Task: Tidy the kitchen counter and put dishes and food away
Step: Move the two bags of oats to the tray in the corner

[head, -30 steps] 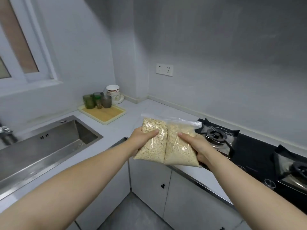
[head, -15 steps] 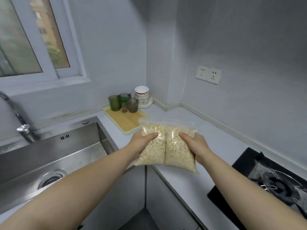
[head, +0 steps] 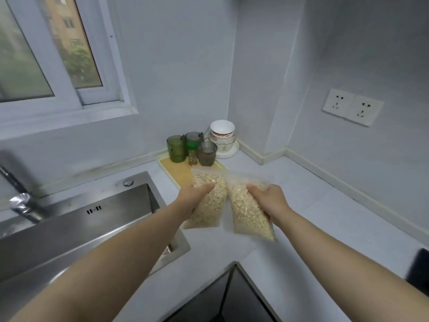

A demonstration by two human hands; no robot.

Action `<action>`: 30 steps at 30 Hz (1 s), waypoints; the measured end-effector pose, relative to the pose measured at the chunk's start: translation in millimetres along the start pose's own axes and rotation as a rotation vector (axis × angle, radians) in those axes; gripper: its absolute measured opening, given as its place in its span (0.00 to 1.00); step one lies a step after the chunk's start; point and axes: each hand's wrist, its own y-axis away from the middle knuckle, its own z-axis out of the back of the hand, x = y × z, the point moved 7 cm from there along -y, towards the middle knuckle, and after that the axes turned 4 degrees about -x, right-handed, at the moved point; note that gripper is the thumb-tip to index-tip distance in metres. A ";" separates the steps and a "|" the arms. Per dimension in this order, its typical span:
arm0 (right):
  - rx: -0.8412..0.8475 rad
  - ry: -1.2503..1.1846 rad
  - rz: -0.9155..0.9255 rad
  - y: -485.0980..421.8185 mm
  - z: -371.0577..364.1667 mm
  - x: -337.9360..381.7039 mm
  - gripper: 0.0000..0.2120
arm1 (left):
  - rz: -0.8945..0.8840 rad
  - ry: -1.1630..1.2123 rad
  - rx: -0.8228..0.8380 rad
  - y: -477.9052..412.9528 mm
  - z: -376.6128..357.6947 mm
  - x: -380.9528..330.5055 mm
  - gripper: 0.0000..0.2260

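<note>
Head view: the left bag [head: 210,214] is gripped by the left hand [head: 193,202] and the right bag [head: 249,219] by the right hand [head: 270,201], fingers curled round each, above the counter [head: 325,217] corner. What appear to be oats hang low with the tops kept upward, presumably against spilling.

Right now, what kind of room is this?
Likely a home kitchen: steel sink with faucet, stacked bowls on the counter, left hand and right hand gripping oat bags.
</note>
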 end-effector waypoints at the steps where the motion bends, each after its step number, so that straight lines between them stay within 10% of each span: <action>1: -0.007 0.031 -0.001 -11.3 -11.2 1.5 0.12 | 0.032 0.000 -0.012 -16.4 7.6 1.6 0.22; 14: -0.273 -0.011 -0.027 -125.0 -87.3 34.7 0.13 | 0.012 0.104 -0.110 -152.9 28.7 -13.4 0.15; 30: 0.018 0.778 0.165 -174.6 -125.7 57.6 0.14 | -0.265 -0.957 -0.161 -209.8 30.9 -70.4 0.05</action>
